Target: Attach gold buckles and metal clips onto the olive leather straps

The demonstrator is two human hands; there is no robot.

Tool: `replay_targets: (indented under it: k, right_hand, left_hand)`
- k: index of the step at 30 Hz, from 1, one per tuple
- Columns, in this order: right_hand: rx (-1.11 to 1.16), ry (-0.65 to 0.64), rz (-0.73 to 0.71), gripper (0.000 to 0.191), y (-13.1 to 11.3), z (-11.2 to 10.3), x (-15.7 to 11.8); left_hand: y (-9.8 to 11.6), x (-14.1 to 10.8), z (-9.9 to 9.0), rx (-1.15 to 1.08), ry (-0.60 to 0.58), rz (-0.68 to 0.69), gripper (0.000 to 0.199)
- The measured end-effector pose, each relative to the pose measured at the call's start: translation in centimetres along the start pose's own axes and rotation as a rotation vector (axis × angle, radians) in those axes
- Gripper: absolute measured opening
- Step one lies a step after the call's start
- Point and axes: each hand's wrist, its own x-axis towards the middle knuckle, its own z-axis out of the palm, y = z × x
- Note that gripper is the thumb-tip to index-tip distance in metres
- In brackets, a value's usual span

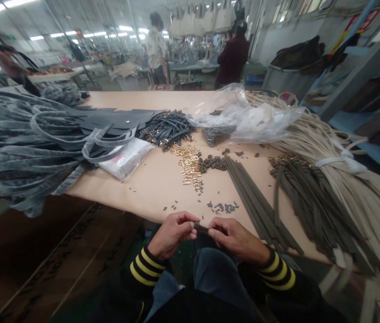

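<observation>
In front of my lap, at the table's near edge, a short stretch of dark brown-grey strap (204, 229) spans the gap between my hands. My left hand (171, 234) pinches its left end, where a small loop of the same colour seems to sit, too small to be sure. My right hand (239, 238) grips the strap's other side between thumb and fingers. Just beyond lie small dark scraps (223, 207). Farther off are a heap of gold buckles (188, 163) and a pile of small brown loops (213, 163). Flat brown straps (253, 202) lie to the right.
Grey padded straps (35, 134) heap up at left, beside a plastic-wrapped packet (126, 157). Dark straps with gold hardware (170, 128) lie mid-table. Clear plastic bags (253, 119) and long beige straps (354, 179) fill the right. Several people stand in the background.
</observation>
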Motion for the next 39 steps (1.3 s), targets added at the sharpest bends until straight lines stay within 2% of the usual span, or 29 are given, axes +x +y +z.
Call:
replay_targets:
  k: [2, 6, 10, 13, 19, 22, 24, 27, 30, 35, 39]
  right_hand:
    - [-0.025, -0.010, 0.030, 0.018, 0.0, 0.2, -0.2]
    - [0.033, 0.063, 0.051, 0.021, 0.3, 1.2, -0.2]
    - [0.075, 0.049, -0.007, 0.022, 0.3, 2.0, -0.3]
    - [0.056, 0.048, -0.037, 0.022, 0.3, 2.3, -0.5]
    - [0.047, 0.006, -0.043, 0.024, 0.5, 2.7, -0.9]
    - [0.052, -0.004, -0.037, 0.023, 0.7, 2.8, -0.9]
    - [0.062, -0.006, -0.049, 0.023, 0.9, 3.0, -0.8]
    - [0.093, 0.032, -0.046, 0.022, 1.2, 3.5, -0.6]
    - [0.165, 0.072, -0.018, 0.012, 1.5, 4.0, -0.4]
    - [0.180, 0.026, 0.005, 0.016, 1.6, 4.2, -0.2]
    - [0.138, 0.034, 0.020, 0.012, 1.5, 3.7, -0.1]
  left_hand:
    - [-0.6, -0.7, 0.1, 0.030, 0.020, 0.009, 0.021]
    - [-1.3, -2.1, 0.7, 0.018, 0.129, 0.115, 0.033]
    - [-1.5, -2.6, 1.0, 0.007, 0.195, 0.148, 0.028]
    - [-2.0, -2.1, 0.6, -0.008, 0.167, 0.142, 0.024]
    - [-3.4, -1.7, 0.1, 0.285, 0.204, 0.260, 0.024]
    - [-3.5, -2.1, 0.5, 0.333, 0.152, 0.249, 0.023]
    - [-3.6, -2.2, 0.7, 0.316, 0.138, 0.219, 0.023]
    - [-3.8, -1.7, 0.6, 0.196, 0.192, 0.170, 0.027]
    - [-4.1, -1.2, 0.5, 0.187, 0.227, 0.211, 0.028]
    - [-4.2, -1.0, 0.5, 0.265, 0.121, 0.192, 0.029]
    - [-3.9, -1.1, 0.8, 0.303, 0.106, 0.201, 0.030]
